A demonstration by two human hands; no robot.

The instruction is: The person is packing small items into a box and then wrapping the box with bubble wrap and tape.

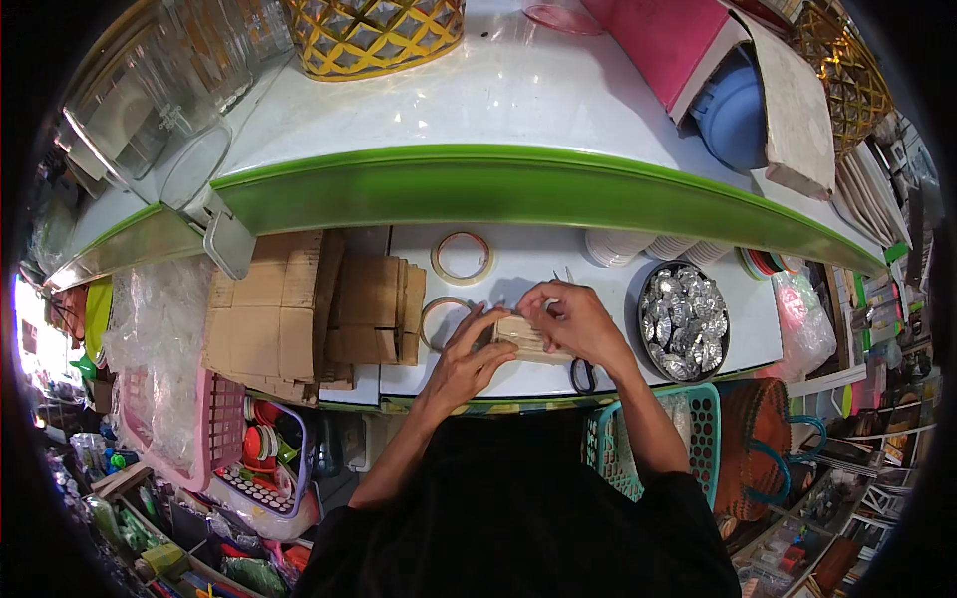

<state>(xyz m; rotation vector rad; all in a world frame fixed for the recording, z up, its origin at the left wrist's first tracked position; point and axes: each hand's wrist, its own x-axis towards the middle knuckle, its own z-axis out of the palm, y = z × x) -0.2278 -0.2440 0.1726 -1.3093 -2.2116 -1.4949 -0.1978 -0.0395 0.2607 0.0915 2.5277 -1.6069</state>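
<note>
My left hand [465, 360] grips the left end of a small pale tan bundle [523, 340], which looks like flat wooden sticks packed together. The fingers of my right hand [574, 320] are bent over the bundle's top and right part, and what the fingertips pinch there is partly hidden. Under the right hand lies a pair of scissors [582, 376]; a dark handle loop and the blade tips show. Left of the bundle is a roll of tape [426, 329], partly covered by my left hand. Another tape roll [490, 258] lies farther back on the white counter [516, 243].
Stacked cardboard boxes [258, 314] stand at the left. To the right sits a dark round pan [641, 329] of small foil cups. A green-edged shelf [478, 187] crosses above the counter. Pink [222, 426] and teal [705, 426] baskets stand below the counter's front edge.
</note>
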